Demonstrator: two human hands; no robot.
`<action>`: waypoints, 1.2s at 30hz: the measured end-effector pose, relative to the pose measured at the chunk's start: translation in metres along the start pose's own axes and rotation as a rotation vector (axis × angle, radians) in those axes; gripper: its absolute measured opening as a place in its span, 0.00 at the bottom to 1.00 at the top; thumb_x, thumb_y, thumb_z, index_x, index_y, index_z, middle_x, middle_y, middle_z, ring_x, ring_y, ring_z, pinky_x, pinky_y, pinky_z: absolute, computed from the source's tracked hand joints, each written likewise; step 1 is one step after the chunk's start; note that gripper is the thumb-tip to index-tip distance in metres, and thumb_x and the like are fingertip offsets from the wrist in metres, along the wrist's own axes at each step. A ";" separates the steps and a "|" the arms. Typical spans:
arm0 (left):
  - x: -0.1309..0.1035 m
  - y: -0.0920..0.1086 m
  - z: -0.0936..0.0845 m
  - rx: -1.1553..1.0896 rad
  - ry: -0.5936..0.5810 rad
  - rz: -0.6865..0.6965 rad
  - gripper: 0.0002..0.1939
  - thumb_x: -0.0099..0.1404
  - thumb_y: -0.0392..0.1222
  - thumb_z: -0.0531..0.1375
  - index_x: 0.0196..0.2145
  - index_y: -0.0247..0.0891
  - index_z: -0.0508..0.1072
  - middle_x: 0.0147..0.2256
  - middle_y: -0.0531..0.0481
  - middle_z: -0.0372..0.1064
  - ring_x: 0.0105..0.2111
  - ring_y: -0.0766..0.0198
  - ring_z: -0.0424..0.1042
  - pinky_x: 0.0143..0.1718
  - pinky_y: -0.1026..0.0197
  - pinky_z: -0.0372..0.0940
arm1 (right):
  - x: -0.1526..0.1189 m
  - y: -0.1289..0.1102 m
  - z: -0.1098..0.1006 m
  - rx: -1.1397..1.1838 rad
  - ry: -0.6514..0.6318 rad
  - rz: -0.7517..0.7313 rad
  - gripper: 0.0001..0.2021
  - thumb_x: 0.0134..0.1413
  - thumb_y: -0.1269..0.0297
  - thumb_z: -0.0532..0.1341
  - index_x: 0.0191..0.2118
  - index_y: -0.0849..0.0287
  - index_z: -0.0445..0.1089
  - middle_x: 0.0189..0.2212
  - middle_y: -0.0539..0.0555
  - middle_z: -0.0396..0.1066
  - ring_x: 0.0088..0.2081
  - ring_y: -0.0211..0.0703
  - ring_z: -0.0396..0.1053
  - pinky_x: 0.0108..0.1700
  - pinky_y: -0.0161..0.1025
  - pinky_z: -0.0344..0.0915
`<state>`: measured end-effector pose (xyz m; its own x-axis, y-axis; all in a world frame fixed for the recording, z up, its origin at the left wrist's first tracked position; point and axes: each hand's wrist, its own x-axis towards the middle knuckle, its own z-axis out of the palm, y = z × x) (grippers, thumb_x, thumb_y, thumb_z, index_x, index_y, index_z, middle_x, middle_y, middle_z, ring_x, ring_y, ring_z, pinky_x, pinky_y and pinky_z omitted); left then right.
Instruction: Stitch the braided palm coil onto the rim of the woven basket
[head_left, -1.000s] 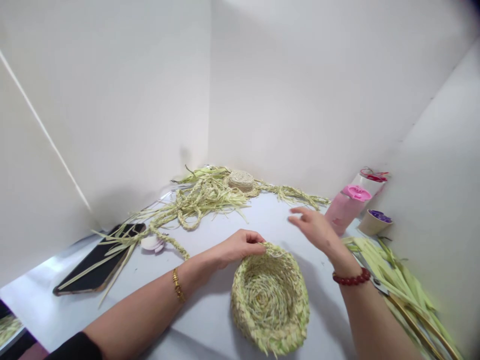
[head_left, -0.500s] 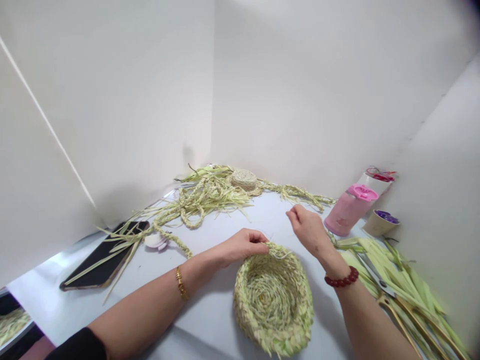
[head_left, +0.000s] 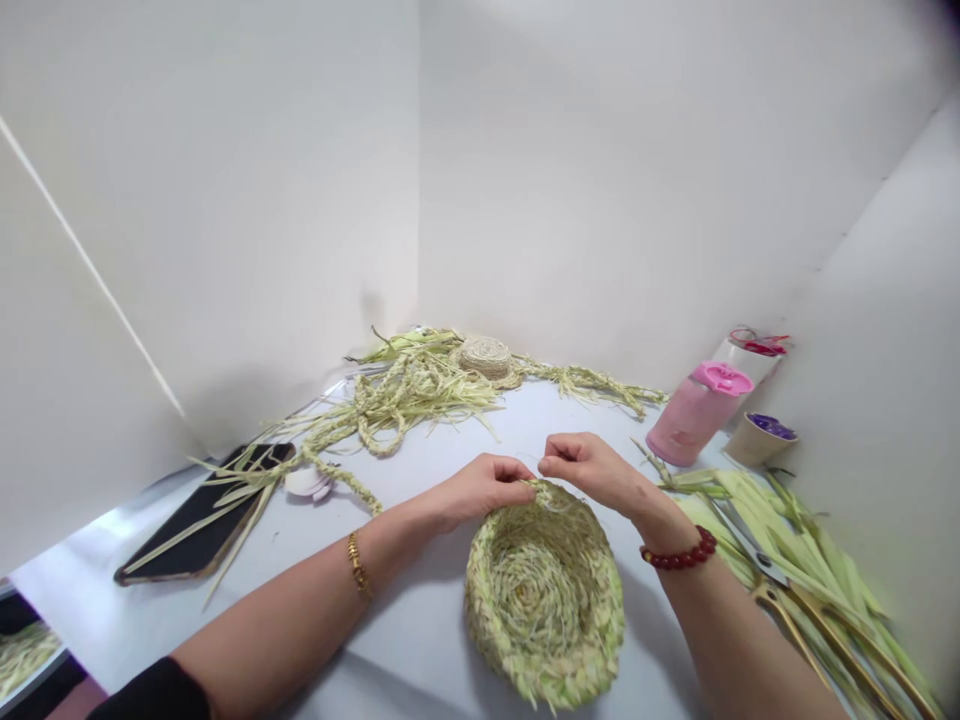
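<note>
While the left hand [head_left: 491, 490] pinches the woven basket [head_left: 544, 597], the right hovers.

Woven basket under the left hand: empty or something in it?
Empty. The woven basket has its opening facing the camera, and its coiled bottom shows bare, with nothing lying on it.

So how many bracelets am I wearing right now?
2: a gold bracelet on your left wrist and a red beaded bracelet on your right wrist. Your black sleeve could hide another.
</note>
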<state>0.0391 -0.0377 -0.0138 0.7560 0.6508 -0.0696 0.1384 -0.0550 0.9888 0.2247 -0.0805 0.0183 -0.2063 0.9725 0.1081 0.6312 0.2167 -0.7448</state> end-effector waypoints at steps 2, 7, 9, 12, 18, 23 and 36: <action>0.000 0.001 0.000 -0.015 0.003 -0.024 0.10 0.51 0.41 0.61 0.31 0.33 0.74 0.26 0.52 0.66 0.26 0.68 0.61 0.30 0.64 0.54 | 0.003 0.003 -0.003 -0.214 0.160 0.047 0.14 0.53 0.59 0.55 0.21 0.59 0.57 0.17 0.44 0.53 0.22 0.32 0.53 0.26 0.30 0.49; -0.003 0.006 0.001 -0.033 -0.025 -0.043 0.08 0.49 0.39 0.61 0.29 0.34 0.74 0.26 0.52 0.67 0.26 0.68 0.62 0.31 0.64 0.55 | 0.006 0.041 -0.013 -0.684 0.515 0.473 0.11 0.59 0.63 0.50 0.33 0.61 0.67 0.29 0.58 0.70 0.32 0.43 0.67 0.32 0.36 0.54; -0.004 0.008 0.001 -0.011 -0.021 -0.050 0.08 0.49 0.39 0.61 0.28 0.34 0.74 0.25 0.53 0.67 0.26 0.69 0.62 0.30 0.65 0.55 | 0.004 0.059 -0.017 -0.709 0.508 0.603 0.10 0.57 0.68 0.52 0.35 0.64 0.69 0.32 0.65 0.71 0.35 0.49 0.69 0.33 0.39 0.55; -0.003 0.009 0.001 0.010 -0.009 -0.062 0.08 0.49 0.39 0.60 0.28 0.34 0.74 0.25 0.52 0.67 0.26 0.69 0.61 0.30 0.65 0.54 | -0.001 0.071 -0.020 -0.697 0.463 0.714 0.09 0.54 0.72 0.53 0.35 0.68 0.71 0.32 0.71 0.71 0.36 0.54 0.70 0.33 0.42 0.57; -0.004 0.008 0.002 0.002 -0.023 -0.033 0.09 0.50 0.39 0.60 0.30 0.34 0.73 0.26 0.52 0.66 0.26 0.68 0.61 0.31 0.64 0.54 | 0.001 0.038 -0.017 -0.501 0.260 0.458 0.13 0.55 0.59 0.55 0.40 0.60 0.72 0.30 0.56 0.71 0.33 0.41 0.67 0.33 0.35 0.59; -0.003 0.004 0.001 0.025 -0.026 0.005 0.09 0.52 0.38 0.59 0.32 0.34 0.73 0.26 0.54 0.64 0.26 0.70 0.58 0.29 0.65 0.51 | 0.000 0.015 -0.007 0.172 -0.246 0.151 0.15 0.49 0.52 0.58 0.29 0.62 0.69 0.16 0.43 0.51 0.19 0.30 0.47 0.21 0.30 0.45; -0.002 0.006 0.003 0.016 -0.026 -0.035 0.08 0.50 0.39 0.59 0.29 0.34 0.71 0.25 0.54 0.64 0.25 0.69 0.60 0.29 0.65 0.54 | 0.008 0.029 -0.018 -0.397 0.631 0.217 0.10 0.54 0.63 0.49 0.25 0.58 0.59 0.19 0.47 0.58 0.24 0.36 0.55 0.28 0.33 0.50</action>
<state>0.0404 -0.0418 -0.0084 0.7670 0.6324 -0.1081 0.1756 -0.0448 0.9834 0.2550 -0.0652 0.0095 0.3420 0.8356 0.4298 0.8541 -0.0856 -0.5131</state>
